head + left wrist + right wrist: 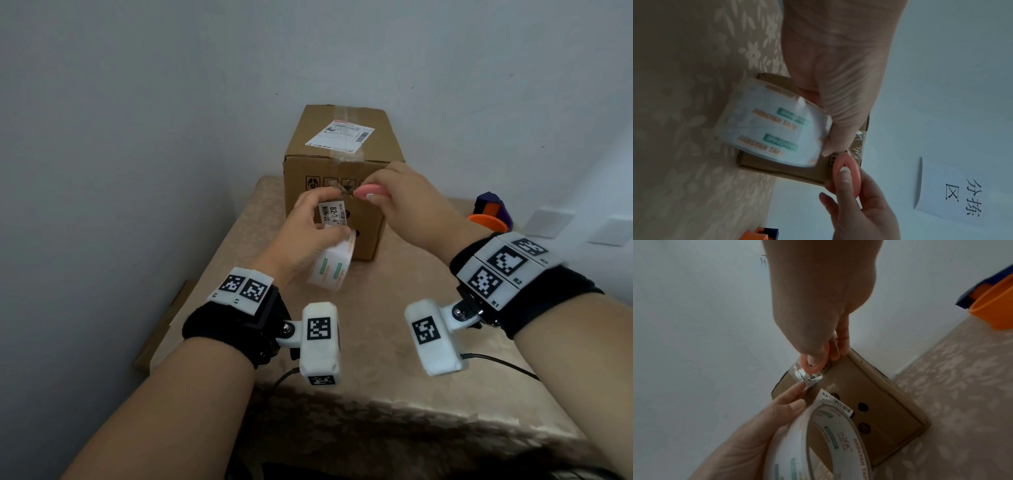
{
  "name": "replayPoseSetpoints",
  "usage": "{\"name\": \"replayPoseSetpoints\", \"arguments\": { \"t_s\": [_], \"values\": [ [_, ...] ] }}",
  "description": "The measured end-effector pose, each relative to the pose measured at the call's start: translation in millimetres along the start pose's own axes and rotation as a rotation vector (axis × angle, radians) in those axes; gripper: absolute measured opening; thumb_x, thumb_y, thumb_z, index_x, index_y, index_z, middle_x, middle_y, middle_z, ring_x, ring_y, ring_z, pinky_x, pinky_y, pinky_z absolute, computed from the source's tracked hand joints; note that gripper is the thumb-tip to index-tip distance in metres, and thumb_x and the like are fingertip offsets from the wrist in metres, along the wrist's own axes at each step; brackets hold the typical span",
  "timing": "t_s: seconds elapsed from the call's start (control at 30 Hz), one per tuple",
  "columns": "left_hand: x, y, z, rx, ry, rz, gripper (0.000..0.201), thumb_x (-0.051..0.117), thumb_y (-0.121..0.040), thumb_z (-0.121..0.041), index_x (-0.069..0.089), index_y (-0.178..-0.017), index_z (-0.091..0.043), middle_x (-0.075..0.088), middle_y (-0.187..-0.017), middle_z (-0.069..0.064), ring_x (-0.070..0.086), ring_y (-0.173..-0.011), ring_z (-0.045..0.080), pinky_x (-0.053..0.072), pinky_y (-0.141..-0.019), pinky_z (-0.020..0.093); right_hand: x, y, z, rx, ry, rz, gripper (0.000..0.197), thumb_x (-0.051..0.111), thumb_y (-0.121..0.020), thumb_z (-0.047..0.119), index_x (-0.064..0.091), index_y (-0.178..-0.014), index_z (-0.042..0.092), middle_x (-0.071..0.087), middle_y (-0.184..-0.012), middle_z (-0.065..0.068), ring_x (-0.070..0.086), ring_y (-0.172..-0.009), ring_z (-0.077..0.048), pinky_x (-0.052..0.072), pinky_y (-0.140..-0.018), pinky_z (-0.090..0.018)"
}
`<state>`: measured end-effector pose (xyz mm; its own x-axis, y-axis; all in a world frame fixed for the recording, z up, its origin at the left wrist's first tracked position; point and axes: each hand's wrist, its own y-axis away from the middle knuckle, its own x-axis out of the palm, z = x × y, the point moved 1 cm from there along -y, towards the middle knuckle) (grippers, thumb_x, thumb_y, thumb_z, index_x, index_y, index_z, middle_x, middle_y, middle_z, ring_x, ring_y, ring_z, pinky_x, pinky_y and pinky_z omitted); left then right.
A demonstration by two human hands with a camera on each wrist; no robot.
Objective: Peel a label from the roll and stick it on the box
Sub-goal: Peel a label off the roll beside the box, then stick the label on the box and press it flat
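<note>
Only the right wrist view shows the left hand (748,426) gripping the roll (818,443), the right hand (813,318) pinching a pink cutter (813,367).

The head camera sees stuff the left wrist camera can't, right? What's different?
Only the head view shows the shipping label on the box top and both wrist bands. Only the left wrist view shows a wall paper with handwriting. Both show the box, the tape roll in the left hand, and the pink cutter in the right hand.
</note>
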<state>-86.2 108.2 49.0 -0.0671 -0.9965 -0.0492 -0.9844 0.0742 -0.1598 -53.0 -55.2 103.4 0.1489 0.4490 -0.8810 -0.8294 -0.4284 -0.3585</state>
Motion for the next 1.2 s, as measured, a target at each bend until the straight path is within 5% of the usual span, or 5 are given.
{"name": "replayPoseSetpoints", "arguments": {
  "t_s": [0.3, 0.43, 0.67, 0.9, 1.2],
  "values": [
    [1, 7, -7, -0.032, -0.003, -0.008, 0.036, 0.068, -0.079, -0.001, 0.058, -0.1, -0.029, 0.042, -0.136, -0.01, 0.067, -0.095, 0.027, 0.056, -0.078, 0.039, 9, 11, -12, 0.09, -0.224, -0.137, 0.024, 0.048, -0.094, 0.015, 0.06, -0.116, 0.016, 0.057, -0.116, -0.006, 0.043, -0.099, -0.005, 0.031, -0.087, -0.018],
    [-1, 19, -9, -0.13, -0.011, 0.024, 0.038, 0.065, -0.081, 0.0, 0.054, -0.108, -0.024, 0.065, -0.117, 0.01, 0.067, -0.086, 0.032, 0.055, -0.082, 0.049, 13, 13, -17, 0.136, -0.271, -0.143, 0.025, 0.047, -0.095, 0.014, 0.057, -0.118, 0.016, 0.056, -0.12, -0.005, 0.047, -0.101, -0.009, 0.034, -0.088, -0.021],
    [5, 31, -24, -0.1, -0.092, 0.05, 0.041, 0.063, -0.083, -0.001, 0.046, -0.108, -0.028, 0.066, -0.112, 0.014, 0.066, -0.071, 0.02, 0.052, -0.058, 0.027, 8, 19, -20, 0.165, -0.411, -0.209, 0.023, 0.055, -0.09, 0.015, 0.061, -0.113, 0.018, 0.061, -0.104, 0.004, 0.054, -0.094, -0.01, 0.036, -0.073, -0.007],
    [78, 11, -23, 0.13, -0.507, 0.378, 0.044, 0.062, -0.084, -0.006, 0.046, -0.122, -0.023, 0.049, -0.12, -0.005, 0.053, -0.105, 0.011, 0.043, -0.098, 0.03, -3, 65, -76, 0.455, -0.601, -0.277, 0.023, 0.061, -0.088, 0.015, 0.062, -0.11, 0.009, 0.066, -0.101, -0.004, 0.061, -0.087, -0.012, 0.051, -0.084, -0.029],
    [156, -34, 0, 0.171, -1.059, 0.622, 0.035, 0.05, -0.092, -0.01, 0.054, -0.126, -0.004, 0.029, -0.143, 0.008, 0.048, -0.117, 0.022, 0.033, -0.087, 0.017, 13, 116, -153, 0.746, -0.548, -0.11, 0.021, 0.057, -0.089, 0.013, 0.062, -0.107, 0.006, 0.065, -0.1, -0.013, 0.062, -0.089, -0.028, 0.052, -0.08, -0.04]
  ]
}}
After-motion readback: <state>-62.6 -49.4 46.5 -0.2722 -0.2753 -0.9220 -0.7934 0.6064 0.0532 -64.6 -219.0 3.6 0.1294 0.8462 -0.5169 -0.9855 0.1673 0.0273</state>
